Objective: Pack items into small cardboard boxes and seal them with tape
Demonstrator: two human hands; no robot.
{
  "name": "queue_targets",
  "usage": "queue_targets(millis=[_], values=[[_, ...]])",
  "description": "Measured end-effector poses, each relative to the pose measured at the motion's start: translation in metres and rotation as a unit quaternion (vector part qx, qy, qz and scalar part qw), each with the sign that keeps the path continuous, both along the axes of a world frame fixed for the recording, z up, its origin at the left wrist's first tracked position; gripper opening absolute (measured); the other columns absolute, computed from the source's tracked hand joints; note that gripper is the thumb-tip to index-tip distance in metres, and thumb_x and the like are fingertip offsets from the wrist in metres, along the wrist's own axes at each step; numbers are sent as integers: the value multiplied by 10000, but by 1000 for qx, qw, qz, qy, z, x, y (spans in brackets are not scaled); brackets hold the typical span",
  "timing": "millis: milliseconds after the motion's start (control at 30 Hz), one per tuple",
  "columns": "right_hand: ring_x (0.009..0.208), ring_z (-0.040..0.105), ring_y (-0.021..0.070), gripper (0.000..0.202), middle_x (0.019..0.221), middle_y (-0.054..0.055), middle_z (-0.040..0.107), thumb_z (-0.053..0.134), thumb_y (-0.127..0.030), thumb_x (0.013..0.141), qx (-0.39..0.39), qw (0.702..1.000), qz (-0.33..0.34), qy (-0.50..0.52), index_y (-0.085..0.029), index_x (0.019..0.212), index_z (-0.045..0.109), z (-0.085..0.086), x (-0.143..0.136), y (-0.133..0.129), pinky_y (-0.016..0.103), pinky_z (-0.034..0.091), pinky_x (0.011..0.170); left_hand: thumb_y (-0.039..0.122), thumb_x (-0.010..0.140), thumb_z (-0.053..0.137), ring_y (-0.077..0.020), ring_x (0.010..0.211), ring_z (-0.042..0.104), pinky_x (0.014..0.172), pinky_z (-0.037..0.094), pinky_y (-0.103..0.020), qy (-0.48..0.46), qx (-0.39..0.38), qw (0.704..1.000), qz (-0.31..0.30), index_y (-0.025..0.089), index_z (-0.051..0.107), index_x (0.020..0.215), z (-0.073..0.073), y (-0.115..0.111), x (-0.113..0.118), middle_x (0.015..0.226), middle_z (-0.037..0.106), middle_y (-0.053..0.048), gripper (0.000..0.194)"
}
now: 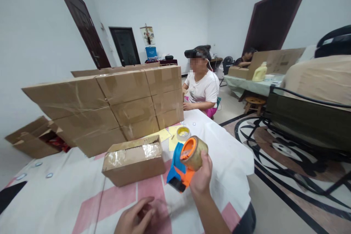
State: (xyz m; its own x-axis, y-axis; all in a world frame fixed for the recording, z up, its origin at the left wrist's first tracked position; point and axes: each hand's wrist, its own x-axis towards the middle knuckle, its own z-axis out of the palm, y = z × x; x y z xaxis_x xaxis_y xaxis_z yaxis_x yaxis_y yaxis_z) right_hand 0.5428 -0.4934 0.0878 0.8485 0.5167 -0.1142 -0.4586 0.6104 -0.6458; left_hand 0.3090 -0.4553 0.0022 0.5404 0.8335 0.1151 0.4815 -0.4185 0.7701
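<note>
My right hand point(202, 175) is wrapped round a tape gun point(177, 170), blue and orange, fitted with a wide roll of brown packing tape point(201, 152). It is held above the table, to the right of a small cardboard box point(134, 170) with shiny tape across its top. My left hand point(135, 216) hovers low at the front, its fingers curled loosely and apart with nothing between them. A separate tape roll point(183, 134) with a yellow core lies on the cloth just beyond the tape gun.
Stacked cardboard boxes point(128, 108) form a wall along the table's far side. An open carton point(37, 139) is at the left. A person in a white shirt point(204, 87) sits beyond the table. To the right is a metal-framed chair point(307, 117).
</note>
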Motion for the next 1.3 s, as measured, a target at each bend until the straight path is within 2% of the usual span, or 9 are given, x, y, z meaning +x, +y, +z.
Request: queue_targets(millis=[100,200,267,333,500,800,1000,1133,1300], values=[[865,737,231,425,909,41,776,714,-483,803,1,999,-3,-33,-167,1087,718,3,-1,-5,328,575,771,571,775,725,-276,943,745,790,622,-356,-42,70,995,54,246,720,1169,6,3,0,1109,774,-102,511],[898,737,233,482,951,45,777,729,-472,794,-5,999,31,-34,-176,1172,690,-1,-7,-4,331,576,800,597,731,768,-345,1195,661,943,580,-469,-109,70,992,9,245,549,1399,21,0,17,1321,680,-159,786],[936,736,234,506,1004,45,776,742,-459,781,-16,998,52,-17,-186,1201,670,-4,-12,-3,327,578,812,575,697,813,-349,1263,619,1020,536,-502,-134,38,990,-29,248,367,1523,30,-3,33,1376,638,-181,994],[979,732,232,487,1047,37,773,749,-450,772,-26,998,60,8,-202,1183,667,-5,-16,-1,314,578,818,523,712,823,-332,1258,624,1053,514,-505,-133,5,990,-37,243,258,1562,34,-7,47,1351,651,-179,1058],[979,729,234,433,1040,23,770,754,-462,769,-18,996,75,35,-220,1117,668,-2,-20,0,322,583,822,561,880,621,-249,1014,737,931,582,-389,-169,-88,982,-20,233,219,1555,30,-16,63,1121,756,-120,851],[953,732,225,428,1003,23,775,725,-463,796,-21,995,88,44,-202,1129,660,-3,-19,3,321,574,842,616,838,642,-224,878,744,870,582,-342,-216,-148,965,28,228,386,1487,30,-27,64,969,777,-77,799],[1073,704,254,385,1067,37,769,708,-456,808,-3,993,113,40,-202,1097,682,-6,-18,7,348,564,905,597,804,689,-204,738,722,794,590,-318,-229,-142,962,48,207,476,1438,26,-28,65,815,771,-39,774],[1034,711,248,362,1067,27,767,709,-467,801,-1,991,124,44,-206,1051,693,-9,-17,8,355,567,909,642,795,685,-193,667,705,687,581,-273,-211,-111,970,48,203,556,1369,21,-28,61,703,753,-25,734],[932,734,253,394,1013,26,772,698,-502,799,-2,984,168,60,-218,1072,684,-12,-19,9,368,596,806,634,770,723,-214,650,742,663,617,-290,-214,-34,976,23,228,667,1204,-1,-15,45,681,768,-35,597]])
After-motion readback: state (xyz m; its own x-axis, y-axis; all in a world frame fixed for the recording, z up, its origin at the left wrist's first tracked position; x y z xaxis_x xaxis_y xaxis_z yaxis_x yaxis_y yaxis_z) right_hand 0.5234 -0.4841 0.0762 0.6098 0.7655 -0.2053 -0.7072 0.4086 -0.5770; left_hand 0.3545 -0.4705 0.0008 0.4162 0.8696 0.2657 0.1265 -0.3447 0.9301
